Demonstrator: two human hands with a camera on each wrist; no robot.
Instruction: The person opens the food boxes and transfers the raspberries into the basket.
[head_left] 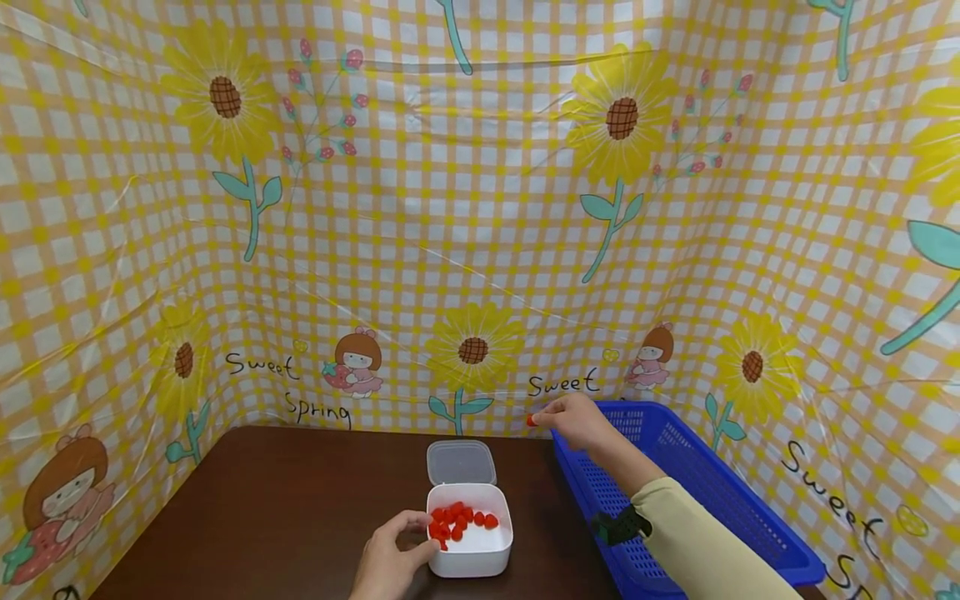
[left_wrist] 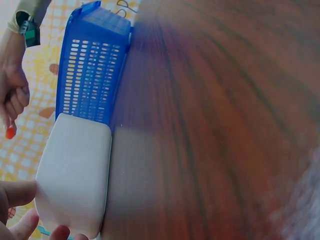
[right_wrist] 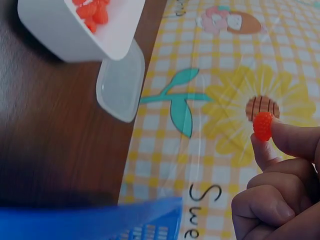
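Between thumb and index finger, my right hand (head_left: pixel 576 421) pinches a small red toy raspberry (right_wrist: pixel 262 126) with a bumpy surface. It holds the raspberry up in the air, past the far left corner of the blue basket (head_left: pixel 588 492). My left hand (head_left: pixel 393 554) grips the left side of a white plastic box (head_left: pixel 471 565), thumb at the near corner and fingers at the far one. Several red berries (head_left: pixel 457 512) lie inside the box, mostly toward its left and back. From the left wrist only the box's outer wall (left_wrist: pixel 75 175) shows, its contents hidden.
A translucent lid (head_left: pixel 461 462) lies right behind the box on the dark wooden table (head_left: pixel 300 517). The long blue perforated basket stands at the right, under my right forearm. A checked sunflower cloth (head_left: pixel 480 208) hangs around the table's back and sides.
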